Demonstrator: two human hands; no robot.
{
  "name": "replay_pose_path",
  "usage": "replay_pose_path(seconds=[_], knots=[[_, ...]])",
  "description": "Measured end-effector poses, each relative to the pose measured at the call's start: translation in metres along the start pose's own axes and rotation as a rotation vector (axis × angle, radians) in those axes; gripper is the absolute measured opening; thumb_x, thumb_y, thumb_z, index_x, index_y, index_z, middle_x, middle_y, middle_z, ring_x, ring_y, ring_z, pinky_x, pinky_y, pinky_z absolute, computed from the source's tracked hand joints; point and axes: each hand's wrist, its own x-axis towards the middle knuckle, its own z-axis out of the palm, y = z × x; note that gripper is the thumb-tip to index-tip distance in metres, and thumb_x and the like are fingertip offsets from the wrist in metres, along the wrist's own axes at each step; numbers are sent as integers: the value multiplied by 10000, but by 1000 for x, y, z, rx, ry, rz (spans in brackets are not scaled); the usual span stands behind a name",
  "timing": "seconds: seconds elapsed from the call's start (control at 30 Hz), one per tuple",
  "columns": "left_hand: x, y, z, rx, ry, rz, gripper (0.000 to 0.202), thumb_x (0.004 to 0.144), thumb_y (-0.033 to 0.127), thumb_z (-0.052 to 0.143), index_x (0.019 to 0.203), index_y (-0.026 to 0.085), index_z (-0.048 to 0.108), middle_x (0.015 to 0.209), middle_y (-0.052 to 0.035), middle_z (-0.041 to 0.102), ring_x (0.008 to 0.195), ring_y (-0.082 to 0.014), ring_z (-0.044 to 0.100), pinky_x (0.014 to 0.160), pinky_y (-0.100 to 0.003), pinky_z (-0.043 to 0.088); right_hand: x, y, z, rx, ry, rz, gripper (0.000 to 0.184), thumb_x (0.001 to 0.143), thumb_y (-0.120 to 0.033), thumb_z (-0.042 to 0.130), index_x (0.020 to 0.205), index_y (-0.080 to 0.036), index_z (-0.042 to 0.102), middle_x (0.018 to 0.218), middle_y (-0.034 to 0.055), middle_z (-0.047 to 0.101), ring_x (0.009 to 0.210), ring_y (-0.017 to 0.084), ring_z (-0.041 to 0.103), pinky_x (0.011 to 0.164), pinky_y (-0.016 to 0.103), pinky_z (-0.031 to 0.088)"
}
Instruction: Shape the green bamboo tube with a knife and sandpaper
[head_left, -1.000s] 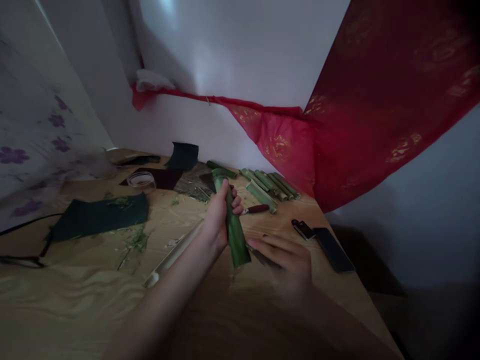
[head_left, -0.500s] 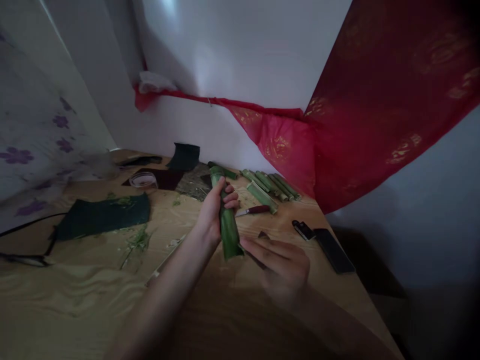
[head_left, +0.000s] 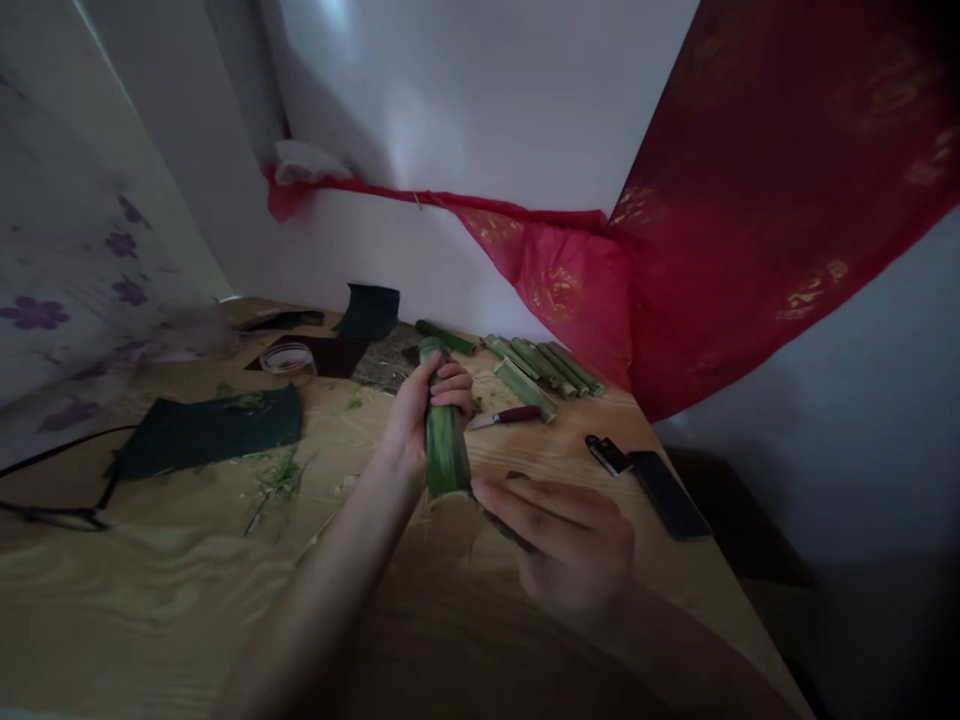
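My left hand (head_left: 429, 410) is wrapped round a length of green bamboo (head_left: 448, 452), its cut end pointing down towards me. My right hand (head_left: 574, 535) is closed, with a small dark brown flat piece (head_left: 510, 533) pinched under its fingers; it looks like folded sandpaper, but the fingers hide most of it. The right fingertips meet the right side of the bamboo's near end. Just behind the hands, a knife with a red-brown handle (head_left: 517, 414) lies on the wooden table (head_left: 225, 590).
Several cut bamboo pieces (head_left: 551, 367) lie at the back by the wall. A dark green sheet (head_left: 214, 435) with green shavings (head_left: 281, 475) is at left, near glasses (head_left: 60, 517) and a roll of clear tape (head_left: 287, 358). A phone (head_left: 667, 495) lies by the right edge.
The bamboo has turned in my left hand and shifted slightly left, showing a paler, streaked side. My right hand has moved slightly, staying at the bamboo's near end.
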Motion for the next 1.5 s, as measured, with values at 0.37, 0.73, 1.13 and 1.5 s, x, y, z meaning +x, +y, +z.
replay_pose_path(seconds=[0.37,0.73,1.13,1.5], knots=[[-1,-16,4,121,-93,43,252,1034,268,402,820,165,486,590,59,393,360,7,322,298,-55,232,21,19,2,40,-1,99,368,849,-22,654,1107,-259,764,982,35,800,858,187,773,810,286,655],[-7,-12,9,207,-117,159,263,1034,261,405,810,159,497,606,66,381,362,5,306,296,-66,216,2,21,15,-70,54,-23,531,866,-1,602,1316,-280,642,1076,29,779,894,190,775,804,278,665],[-1,-21,5,344,-81,297,268,994,205,478,731,165,446,615,72,384,375,-1,299,299,-88,229,4,37,16,-103,51,-64,488,848,2,636,1262,-252,678,1087,44,776,938,189,766,861,291,650],[11,-8,-2,361,85,459,253,982,159,483,730,156,453,601,70,412,371,1,319,310,-87,233,-7,53,27,-13,51,-50,427,866,-5,605,1214,-228,713,1030,56,791,884,167,775,827,243,641]])
